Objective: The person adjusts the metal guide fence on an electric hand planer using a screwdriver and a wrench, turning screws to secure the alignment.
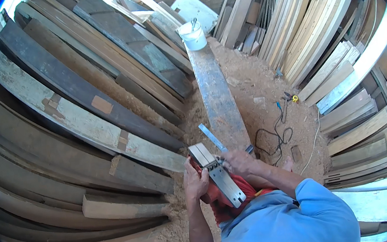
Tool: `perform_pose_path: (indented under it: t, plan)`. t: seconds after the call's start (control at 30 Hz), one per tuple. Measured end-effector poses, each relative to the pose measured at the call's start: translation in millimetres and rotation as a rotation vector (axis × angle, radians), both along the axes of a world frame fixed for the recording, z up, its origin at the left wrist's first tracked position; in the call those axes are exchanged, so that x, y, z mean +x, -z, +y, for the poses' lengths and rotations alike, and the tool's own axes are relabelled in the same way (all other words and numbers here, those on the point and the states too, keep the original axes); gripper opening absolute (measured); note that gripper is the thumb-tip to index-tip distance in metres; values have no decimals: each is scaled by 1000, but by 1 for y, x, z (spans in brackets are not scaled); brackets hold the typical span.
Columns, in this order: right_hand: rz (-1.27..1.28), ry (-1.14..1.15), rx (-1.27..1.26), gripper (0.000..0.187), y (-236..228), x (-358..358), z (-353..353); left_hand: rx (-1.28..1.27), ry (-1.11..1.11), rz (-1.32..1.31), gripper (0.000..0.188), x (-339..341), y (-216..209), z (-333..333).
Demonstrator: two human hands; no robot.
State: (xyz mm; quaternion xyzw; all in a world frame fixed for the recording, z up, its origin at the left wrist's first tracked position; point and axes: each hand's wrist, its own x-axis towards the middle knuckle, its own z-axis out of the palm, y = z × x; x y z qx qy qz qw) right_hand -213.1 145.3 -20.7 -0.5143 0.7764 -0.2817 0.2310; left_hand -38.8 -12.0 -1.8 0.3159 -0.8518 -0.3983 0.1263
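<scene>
The left hand [195,181] is clasping a red-bodied, silver-soled handheld planer [221,179]; the right hand [238,162], its exact grip indiscernible, may be risking tipping it by pressing unevenly.

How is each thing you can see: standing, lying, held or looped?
Red planer with silver metal plates: plates facing up, gripped by the left fingers
White round plastic bucket: upright
Long worn grey wooden plank: lying flat
Thin black cable: loosely looped on the floor

Our left grip [196,179] holds an upturned electric planer [221,177], our right grip [238,162] beside its cutter [211,166]; a white bucket [193,38] stands on the worktop [219,91] (far end).
</scene>
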Motion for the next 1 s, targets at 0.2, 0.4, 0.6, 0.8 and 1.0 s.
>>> perform_pose_path:
  t: [0.2, 0.4, 0.6, 0.8, 1.0]
  plan:
    - [-54, 58, -67, 27, 19, -4, 2, 25, -12, 35, 75, 11, 8, -1]
    - [143, -111, -204, 20, 2, -2, 7, 81, 4, 7, 74, 1, -1, 2]
    - [333, -197, -180, 22, -3, 7, -7, 11, -13, 28, 76, 8, 10, -2]
    - [-75, -171, -179, 10, 2, 2, -17, 5, -32, -36, 79, -1, -3, 2]
    - [-114, 105, 49, 27, -10, 15, -24, -72, -47, -87, 80, 2, -7, 10]
